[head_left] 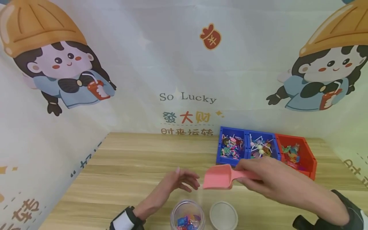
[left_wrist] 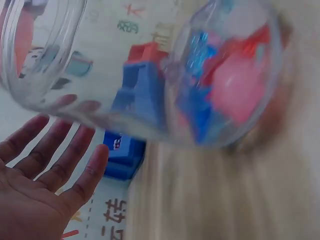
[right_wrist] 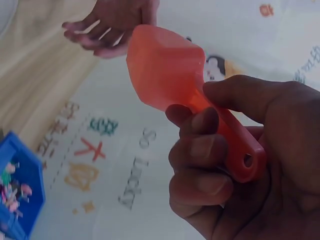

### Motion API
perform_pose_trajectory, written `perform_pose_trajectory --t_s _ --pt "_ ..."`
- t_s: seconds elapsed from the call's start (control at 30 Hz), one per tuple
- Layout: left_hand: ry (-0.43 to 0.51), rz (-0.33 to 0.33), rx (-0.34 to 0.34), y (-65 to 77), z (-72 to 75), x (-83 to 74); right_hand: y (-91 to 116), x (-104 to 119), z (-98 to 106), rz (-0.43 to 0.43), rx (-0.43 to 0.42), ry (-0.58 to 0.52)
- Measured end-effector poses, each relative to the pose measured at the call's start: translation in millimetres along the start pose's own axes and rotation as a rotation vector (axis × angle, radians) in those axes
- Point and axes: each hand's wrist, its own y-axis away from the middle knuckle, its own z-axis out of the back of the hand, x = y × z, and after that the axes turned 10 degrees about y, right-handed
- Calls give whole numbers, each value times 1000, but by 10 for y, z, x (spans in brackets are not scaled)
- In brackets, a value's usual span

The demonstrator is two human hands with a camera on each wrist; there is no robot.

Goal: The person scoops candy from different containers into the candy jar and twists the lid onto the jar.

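My right hand (head_left: 273, 179) grips the handle of a pink scoop (head_left: 217, 177), held above the table in front of the bins. In the right wrist view the scoop (right_wrist: 165, 70) shows no contents on its visible side, and the fingers curl round its handle. My left hand (head_left: 175, 185) hovers above and behind a clear jar (head_left: 187, 204), fingers loosely extended and apart from it. Several wrapped candies (left_wrist: 232, 82) lie at the bottom of the jar. In the left wrist view the left hand (left_wrist: 47, 175) is spread with nothing in it. A pale round lid (head_left: 223, 215) lies right of the jar.
Two joined blue bins (head_left: 218, 153) at the back right hold candies and lollipops. A red bin (head_left: 311, 159) with wrapped pieces adjoins them, partly behind my right hand. A printed cloth (head_left: 138, 64) hangs behind the wooden table (head_left: 138, 156).
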Motion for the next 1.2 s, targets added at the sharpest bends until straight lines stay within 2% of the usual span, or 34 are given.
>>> perform_pose_trajectory --t_s 0.2,0.33,0.47,0.53,0.6,0.77,0.83,0.97,1.2 --pt "-93 -58 -59 -241 140 -30 117 -336 142 -110 -162 159" --pt "-116 -77 -91 -413 234 -10 158 -560 168 -201 -195 193" --pt "-154 -50 -129 -596 322 18 182 -789 148 -295 -159 173" --pt "-171 -23 -140 -691 359 38 188 -900 119 -338 -141 161" --pt "-176 21 -145 -766 351 -13 189 -1006 79 -371 -131 154" --pt "-182 112 -131 -1001 406 134 189 -1244 -34 -436 -75 103" --pt "-187 126 -115 -1103 436 275 177 -1325 -85 -464 -39 81" --pt "-233 134 -76 -1243 362 347 135 -1454 -162 -494 20 58" --pt "-438 116 -21 -1434 219 379 16 -1557 -148 -506 124 56"
